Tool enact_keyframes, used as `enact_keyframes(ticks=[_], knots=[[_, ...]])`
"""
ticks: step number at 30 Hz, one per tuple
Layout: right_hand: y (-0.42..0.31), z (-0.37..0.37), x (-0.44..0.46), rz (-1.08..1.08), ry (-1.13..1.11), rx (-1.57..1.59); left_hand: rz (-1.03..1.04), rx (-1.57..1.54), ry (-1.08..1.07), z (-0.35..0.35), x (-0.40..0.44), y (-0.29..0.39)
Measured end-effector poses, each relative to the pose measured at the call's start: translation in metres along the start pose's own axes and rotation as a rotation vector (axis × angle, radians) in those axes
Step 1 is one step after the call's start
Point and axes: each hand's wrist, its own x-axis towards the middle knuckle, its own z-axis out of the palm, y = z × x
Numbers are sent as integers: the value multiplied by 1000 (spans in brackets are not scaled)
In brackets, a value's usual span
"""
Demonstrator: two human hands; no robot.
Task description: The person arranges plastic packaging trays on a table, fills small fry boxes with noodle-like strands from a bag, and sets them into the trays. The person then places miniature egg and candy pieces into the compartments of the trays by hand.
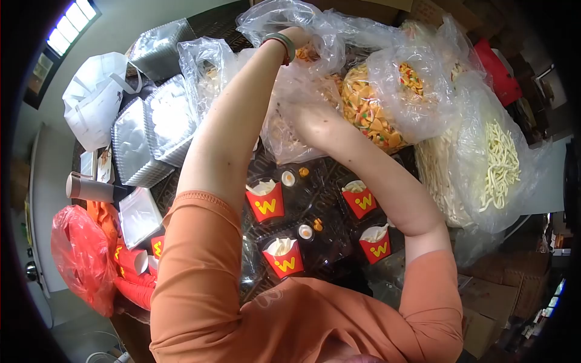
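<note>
My left hand (295, 37) reaches to the far side, at a clear plastic bag (266, 18) with orange pieces in it; its fingers are hidden. Nearer to me, my right hand (316, 124) dips into another clear bag (281, 142) of small pale pieces, and plastic and glare cover its fingers. In front of me, clear trays (324, 199) hold several toy-like red fries boxes (266, 209) with a yellow mark and pale sticks inside. Beside some boxes lie a small egg-half piece (288, 178) and a small orange piece (304, 172).
To the right stand a bag of orange pieces (369, 112) and a bag of pale wavy sticks (502, 163). Stacked clear plastic trays (136, 142), a white bag (91, 100), a tumbler (91, 187) and a red bag (82, 260) are at left. Cardboard boxes (496, 296) sit lower right.
</note>
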Motion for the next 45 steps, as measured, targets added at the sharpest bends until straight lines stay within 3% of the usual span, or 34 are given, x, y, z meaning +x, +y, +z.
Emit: enact_keyframes(ticks=[2, 4, 6, 8, 11, 14, 18, 21, 23, 25, 27, 29, 30, 32, 34, 36, 40, 42, 43, 45], knots=[[29, 27, 26, 63, 173, -153, 112, 305, 6, 0, -3, 4], [41, 26, 30, 53, 265, -24, 199, 530, 71, -7, -25, 17], [41, 33, 32, 51, 356, 117, 95, 53, 208, -12, -42, 20], [32, 37, 37, 168, 355, 4, 158, -80, 317, -14, -58, 13], [33, 38, 49, 86, 241, 91, 215, -347, 490, -13, -81, 12], [59, 78, 76, 81, 329, 257, 179, -861, 603, -9, -134, 28], [31, 81, 72, 162, 420, 0, 95, -1278, 561, 19, -195, 41], [20, 57, 76, 268, 56, -198, 1, -1545, 486, 48, -230, 46], [51, 90, 108, 360, 31, 589, -88, -1653, 428, 68, -246, 34], [53, 93, 110, 383, 4, 985, -133, -1719, 393, 82, -260, 29], [46, 71, 95, 248, 74, 64, -178, -1787, 370, 93, -267, 26], [43, 71, 86, 263, 154, 202, -218, -1854, 344, 96, -273, 29], [36, 67, 74, 258, 353, 203, -204, -1859, 352, 95, -273, 30], [35, 61, 67, 253, 539, 206, -229, -1922, 279, 97, -278, 30], [51, 49, 76, 183, 314, 10, -252, -1939, 273, 101, -278, 31], [48, 25, 71, 231, 337, -3, -283, -2003, 235, 102, -274, 33], [61, -4, 70, 212, 207, 199, -345, -2253, 198, 104, -264, 34], [66, -3, 66, 154, 120, 599, -339, -2292, 212, 106, -263, 33], [59, -5, 56, 156, 117, 595, -341, -2325, 223, 107, -264, 34], [33, -14, 17, -34, 27, 986, -294, -2382, 184, 110, -266, 36]])
